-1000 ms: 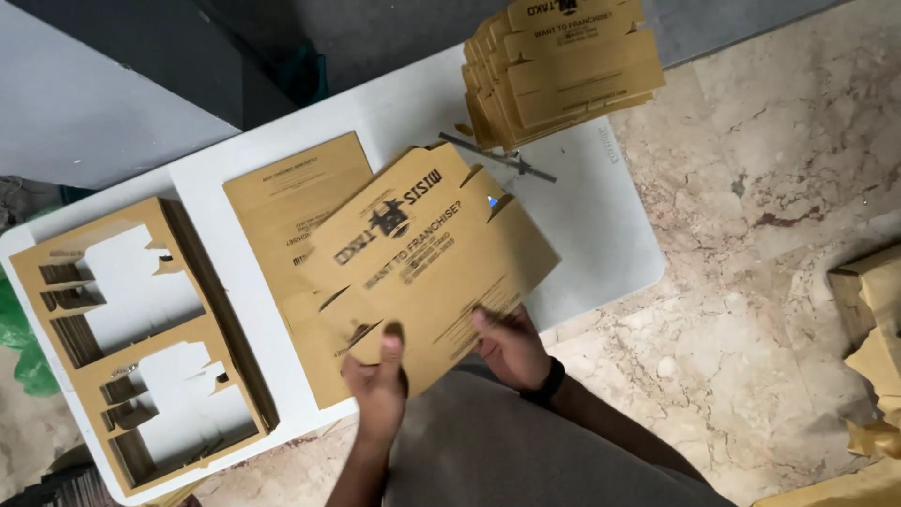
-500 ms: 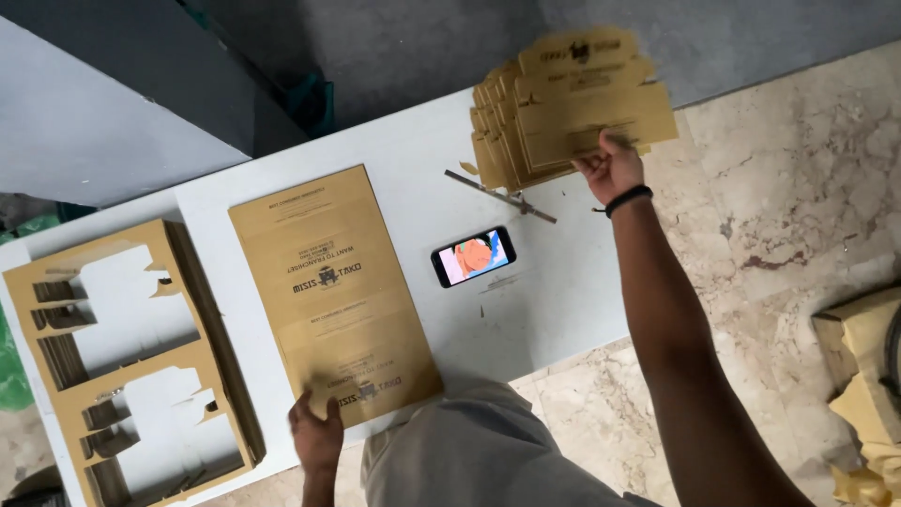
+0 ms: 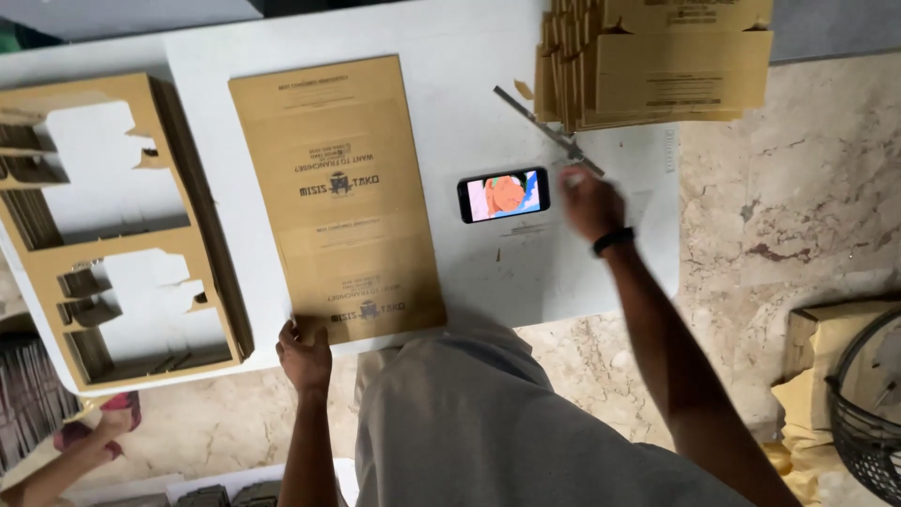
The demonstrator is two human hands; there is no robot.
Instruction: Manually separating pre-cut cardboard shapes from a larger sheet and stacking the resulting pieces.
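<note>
Brown cardboard sheet (image 3: 340, 192) lay flat on the white table (image 3: 469, 56), long axis running away from the person. Left hand (image 3: 304, 355) pinched its near corner. Right hand (image 3: 589, 200), blurred, grip unclear, hovered right of the phone (image 3: 504, 194), beside the metal ruler (image 3: 547, 130).

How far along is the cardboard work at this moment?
Done: a pile of cut-out frames lies at the table's left. In hand: left hand pins the flat printed sheet stack; right hand blurs near the metal strip. Left: that stack, unpunched.
</note>
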